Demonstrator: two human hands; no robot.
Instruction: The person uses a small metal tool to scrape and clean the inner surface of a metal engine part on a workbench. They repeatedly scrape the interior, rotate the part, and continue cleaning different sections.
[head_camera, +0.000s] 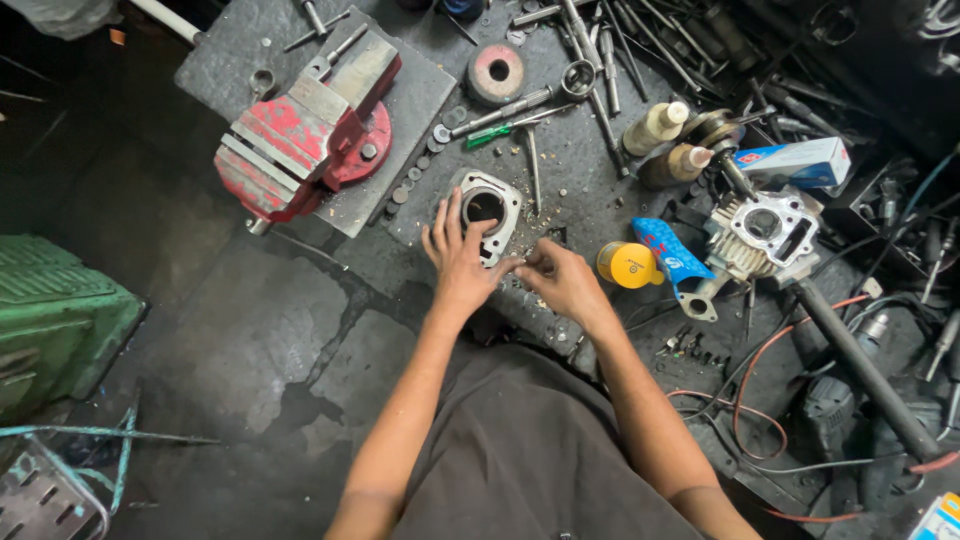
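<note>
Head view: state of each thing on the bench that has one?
Grey metal engine cylinder: lying flat, bore facing up, empty.
Left hand: resting on the cylinder.
Right hand: fingertips pinched together beside the cylinder; anything held is too small to tell.
Red bench vise: nothing clamped.
Yellow capped can: on its side.
Two tan bottles: lying down, capped.

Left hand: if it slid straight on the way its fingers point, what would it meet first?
The left hand points up the bench, fingers already on the metal engine cylinder. Beyond that, probably the green-handled screwdriver, though depth is unclear.
</note>
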